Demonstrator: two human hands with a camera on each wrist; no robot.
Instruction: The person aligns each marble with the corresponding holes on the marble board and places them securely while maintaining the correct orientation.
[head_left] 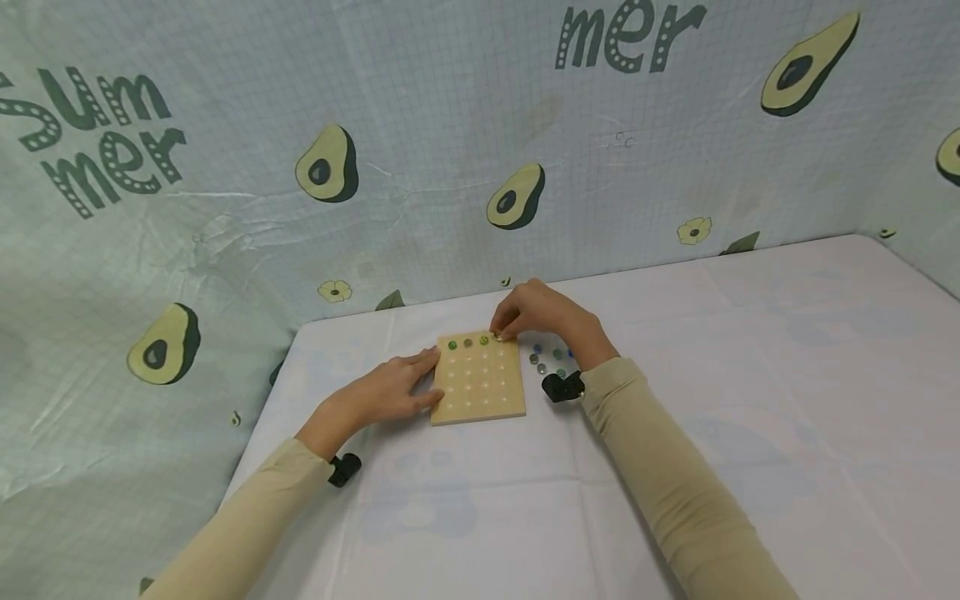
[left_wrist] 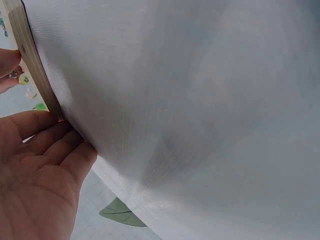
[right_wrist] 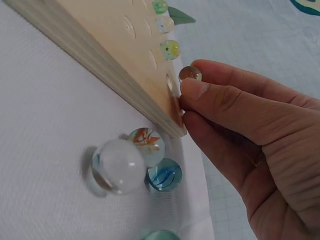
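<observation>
A square wooden board [head_left: 480, 379] with rows of round hollows lies on the table. Along its back row sit a green marble [head_left: 452, 345], a pale marble [right_wrist: 164, 24] and a yellow-green marble [right_wrist: 170, 50]. At the back right corner my right hand [head_left: 543, 310] pinches a clear brownish marble [right_wrist: 190, 74] between thumb and fingers, close over the last hollow of that row. My left hand [head_left: 392, 389] rests against the board's left edge, its fingers near the back corner and its thumb further forward, spread apart.
Right of the board lie several loose marbles, among them a clear one [right_wrist: 118, 166], an orange-swirled one [right_wrist: 150, 147] and a blue-streaked one [right_wrist: 165, 176]. A white cloth [head_left: 480, 517] covers the table. Behind it hangs an avocado-print curtain [head_left: 420, 108].
</observation>
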